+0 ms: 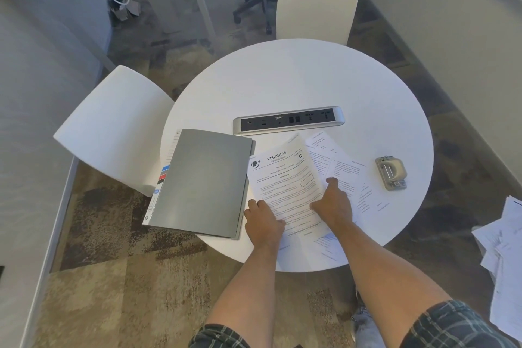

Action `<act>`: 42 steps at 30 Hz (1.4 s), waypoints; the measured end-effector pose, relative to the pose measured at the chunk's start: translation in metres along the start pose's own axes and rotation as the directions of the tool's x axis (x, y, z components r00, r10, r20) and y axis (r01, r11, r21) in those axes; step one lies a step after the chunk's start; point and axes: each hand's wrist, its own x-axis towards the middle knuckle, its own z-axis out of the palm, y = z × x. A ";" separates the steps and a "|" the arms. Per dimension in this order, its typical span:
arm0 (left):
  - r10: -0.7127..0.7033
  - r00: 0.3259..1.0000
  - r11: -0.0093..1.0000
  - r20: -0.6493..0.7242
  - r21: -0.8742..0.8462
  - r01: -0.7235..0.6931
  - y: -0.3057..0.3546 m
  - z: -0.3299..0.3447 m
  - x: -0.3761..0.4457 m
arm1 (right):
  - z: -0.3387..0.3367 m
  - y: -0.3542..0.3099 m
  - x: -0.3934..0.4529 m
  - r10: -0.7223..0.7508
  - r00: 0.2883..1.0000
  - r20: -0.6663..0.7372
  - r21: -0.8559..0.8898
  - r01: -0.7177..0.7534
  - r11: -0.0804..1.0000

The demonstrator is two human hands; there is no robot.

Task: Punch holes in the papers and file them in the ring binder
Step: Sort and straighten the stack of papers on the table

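Looking down from the head camera, I see both hands on the papers (pixel 285 178) near the front edge of the round white worktop (pixel 310 79). My left hand (pixel 264 223) lies on the lower left corner of the top sheet, the one headed VISIONIAS; its fingers are hard to make out, and I cannot tell whether they press flat or pinch the edge. My right hand (pixel 333 203) rests flat on the right side of that same sheet, fingers straight and spread a little, gripping nothing. More printed sheets fan out underneath to the right and towards the front edge.

The ring binder (pixel 202 181) lies closed with its grey cover up at the worktop's left edge, just beside the papers, its near corner hanging over the rim. Coloured index tabs show along its left side. The hole punch (pixel 391 172), a grey metal one, sits near the right edge, well apart from both hands. A silver power strip (pixel 288 120) is set into the middle of the worktop, just behind the papers.

Two white chairs (pixel 118 127) stand at the left and far sides. A loose pile of other sheets (pixel 505 257) lies on the carpet to the right.
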 end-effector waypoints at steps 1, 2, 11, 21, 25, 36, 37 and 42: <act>0.005 1.000 1.000 0.012 0.000 -0.005 0.000 -0.002 0.001 | -0.003 0.003 0.000 -0.009 1.000 -0.021 -0.004 0.009 1.000; 0.010 1.000 1.000 0.023 -0.005 -0.010 0.000 -0.003 0.002 | -0.006 0.006 0.000 -0.026 0.999 -0.040 -0.026 0.025 0.999; -0.084 0.994 0.885 0.071 -0.453 0.107 0.001 -0.018 0.015 | -0.050 0.029 0.004 -0.138 0.989 0.044 0.502 0.097 0.859; -0.008 0.980 0.572 0.200 -0.803 0.168 -0.001 -0.026 0.032 | -0.059 0.043 -0.003 -0.122 0.972 0.200 0.651 -0.039 0.758; -0.019 0.988 0.737 0.153 -0.665 0.117 0.000 -0.021 0.032 | -0.044 0.045 0.009 0.017 0.990 0.143 0.444 -0.080 0.892; 0.008 0.998 0.978 0.062 -0.211 0.005 -0.004 0.000 0.019 | -0.031 0.021 -0.004 0.187 0.976 -0.109 -0.156 -0.203 0.967; 0.015 0.998 0.981 0.069 -0.196 -0.001 -0.004 0.000 0.019 | -0.028 0.020 -0.004 0.205 0.972 -0.114 -0.145 -0.221 0.964; 0.042 0.994 0.995 0.096 -0.093 -0.033 -0.004 0.002 0.017 | -0.020 0.012 -0.004 0.335 0.933 -0.129 -0.054 -0.344 0.938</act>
